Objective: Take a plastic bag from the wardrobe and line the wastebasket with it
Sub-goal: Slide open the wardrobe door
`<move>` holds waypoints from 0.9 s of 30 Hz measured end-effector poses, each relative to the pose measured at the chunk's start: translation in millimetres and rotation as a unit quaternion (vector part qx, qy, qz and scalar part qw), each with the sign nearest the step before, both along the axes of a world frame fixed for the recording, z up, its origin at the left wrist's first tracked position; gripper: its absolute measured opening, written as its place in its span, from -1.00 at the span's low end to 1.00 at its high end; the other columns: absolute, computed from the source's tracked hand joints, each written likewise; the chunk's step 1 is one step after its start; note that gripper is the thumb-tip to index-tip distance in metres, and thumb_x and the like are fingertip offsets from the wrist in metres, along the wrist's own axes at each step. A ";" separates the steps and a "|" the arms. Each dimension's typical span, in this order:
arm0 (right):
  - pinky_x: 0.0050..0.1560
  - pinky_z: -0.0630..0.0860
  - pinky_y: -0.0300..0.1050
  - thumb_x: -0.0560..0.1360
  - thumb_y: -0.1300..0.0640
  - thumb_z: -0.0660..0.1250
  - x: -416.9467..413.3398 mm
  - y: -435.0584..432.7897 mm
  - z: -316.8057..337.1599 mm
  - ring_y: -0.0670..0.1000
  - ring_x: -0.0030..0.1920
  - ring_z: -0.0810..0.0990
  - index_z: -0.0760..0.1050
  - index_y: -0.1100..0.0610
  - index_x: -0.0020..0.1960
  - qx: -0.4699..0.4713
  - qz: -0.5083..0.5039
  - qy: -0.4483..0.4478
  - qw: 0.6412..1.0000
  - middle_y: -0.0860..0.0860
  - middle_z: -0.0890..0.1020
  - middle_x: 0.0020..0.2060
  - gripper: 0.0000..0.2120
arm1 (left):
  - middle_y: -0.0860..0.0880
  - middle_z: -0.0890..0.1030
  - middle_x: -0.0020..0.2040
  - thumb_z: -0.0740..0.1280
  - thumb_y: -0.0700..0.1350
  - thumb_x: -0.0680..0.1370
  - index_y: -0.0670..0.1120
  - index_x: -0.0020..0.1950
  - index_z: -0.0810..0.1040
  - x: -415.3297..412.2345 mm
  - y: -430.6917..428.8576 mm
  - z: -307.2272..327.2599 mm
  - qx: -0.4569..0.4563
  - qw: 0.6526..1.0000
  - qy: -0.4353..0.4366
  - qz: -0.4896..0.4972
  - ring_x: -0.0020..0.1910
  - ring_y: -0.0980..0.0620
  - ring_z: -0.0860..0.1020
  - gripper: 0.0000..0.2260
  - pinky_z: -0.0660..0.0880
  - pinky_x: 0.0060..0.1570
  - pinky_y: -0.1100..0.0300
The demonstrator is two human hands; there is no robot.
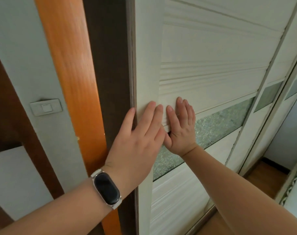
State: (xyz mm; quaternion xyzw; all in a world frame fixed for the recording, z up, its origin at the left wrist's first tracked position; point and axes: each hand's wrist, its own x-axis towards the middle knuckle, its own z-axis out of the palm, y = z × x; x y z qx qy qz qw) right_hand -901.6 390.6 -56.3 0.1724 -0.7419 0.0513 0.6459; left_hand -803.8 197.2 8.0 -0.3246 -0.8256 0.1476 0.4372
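step: sliding white panelled wardrobe door (203, 68) to be pushed open | left hand (137, 141) and right hand (181, 128) laid flat, fingers spread, nothing held, centre frame | plastic bag, wastebasket not seen | advice: even sideways pressure to be kept on the frame, off the frosted glass strip (217, 126)
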 end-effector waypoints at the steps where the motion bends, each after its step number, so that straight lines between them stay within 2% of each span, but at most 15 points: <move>1: 0.40 0.21 0.29 0.60 -0.24 -0.06 -2.6 5.8 -0.3 0.18 0.54 0.08 0.01 0.01 0.57 0.003 0.001 0.002 1.000 0.05 -0.04 0.58 -0.38 | -0.26 0.09 0.57 0.03 -0.03 0.61 -0.18 0.40 0.27 -2.3 6.2 -1.5 0.006 1.000 0.001 -0.001 0.56 -0.27 -0.02 -0.59 -0.01 0.47 -0.26; 9: 0.42 0.19 0.26 0.59 -0.22 -0.05 -24.3 55.1 -0.7 0.15 0.54 0.09 0.01 0.01 0.57 0.007 0.012 0.029 0.999 0.04 -0.01 0.58 -0.39 | -0.17 0.15 0.57 0.14 -0.03 0.59 -0.12 0.31 0.42 -33.7 52.7 -12.6 0.035 0.998 0.035 -0.028 0.57 -0.16 0.05 -0.66 0.00 0.49 -0.17; 14: 0.38 0.24 0.31 0.58 -0.20 -0.04 -38.8 93.4 -0.1 0.17 0.52 0.13 0.04 0.02 0.57 0.007 0.014 0.037 0.999 0.05 0.03 0.57 -0.39 | -0.13 0.20 0.56 0.15 -0.03 0.56 -0.10 0.26 0.49 -55.3 92.1 -17.6 0.060 0.996 0.056 -0.046 0.56 -0.12 0.12 -0.67 0.08 0.47 -0.17; 18: 0.39 0.23 0.29 0.58 -0.20 -0.04 -50.2 123.1 -1.9 0.16 0.53 0.12 0.07 0.04 0.56 0.006 0.014 0.044 0.999 0.06 0.05 0.57 -0.39 | -0.13 0.29 0.51 0.23 -0.02 0.50 -0.08 0.22 0.57 -74.8 122.1 -23.0 0.097 0.988 0.098 -0.067 0.52 -0.11 0.21 -0.67 0.16 0.44 -0.15; 27: 0.40 0.20 0.25 0.58 -0.19 -0.03 -75.2 191.2 -0.5 0.14 0.53 0.13 0.11 0.05 0.55 0.001 0.020 0.056 0.998 0.05 0.07 0.57 -0.39 | -0.15 0.34 0.46 0.32 -0.02 0.44 -0.08 0.27 0.59 -113.4 184.7 -27.2 0.111 0.976 0.131 -0.134 0.50 -0.13 0.22 -0.59 0.21 0.45 -0.11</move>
